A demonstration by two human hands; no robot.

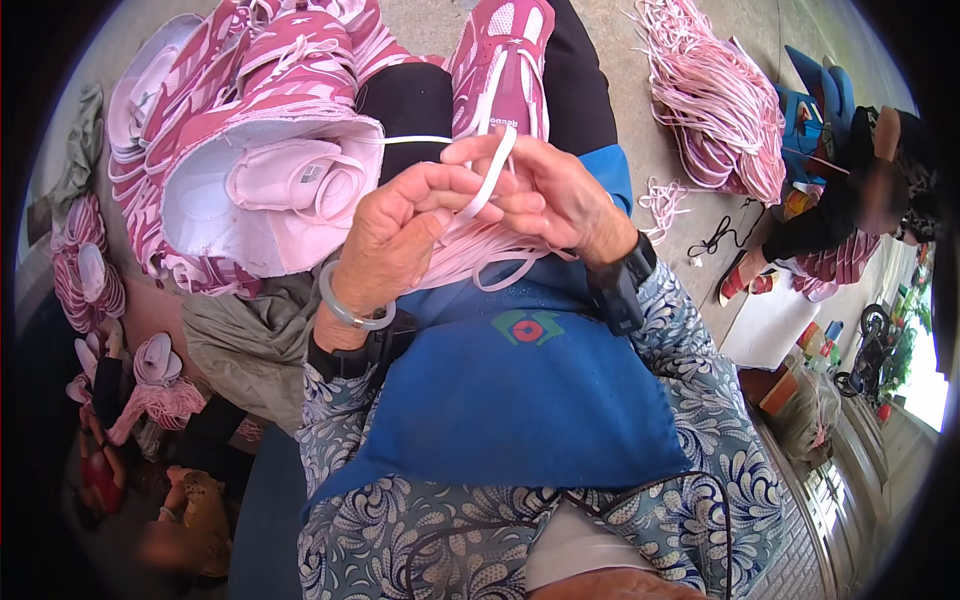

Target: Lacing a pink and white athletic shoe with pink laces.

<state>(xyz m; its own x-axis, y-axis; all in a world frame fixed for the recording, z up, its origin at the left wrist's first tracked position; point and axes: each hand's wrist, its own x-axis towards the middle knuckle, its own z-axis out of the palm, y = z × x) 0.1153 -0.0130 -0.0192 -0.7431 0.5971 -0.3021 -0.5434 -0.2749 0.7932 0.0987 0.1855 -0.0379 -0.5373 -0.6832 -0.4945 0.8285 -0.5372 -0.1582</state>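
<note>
My left hand (395, 230) and my right hand (565, 195) meet above my lap, fingers bent around a pale pink shoelace (488, 185). The lace loops up over the fingers, and both hands grip it; the exact fingertip hold is partly hidden. Just beyond them, a pink and white shoe upper (500, 65) rests against my dark-trousered legs. A strand of white lace runs leftward from the hands past a stack of uppers. Under my hands, a bunch of loose pink laces (480, 260) lies on my blue apron (520, 400).
Pink shoe uppers (270, 180) are heaped at my left, one with its pale lining facing me. A big bundle of pink laces (710, 100) lies on the concrete floor at right. Other people sit working at far right and lower left. Grey cloth (245, 345) hangs beside me.
</note>
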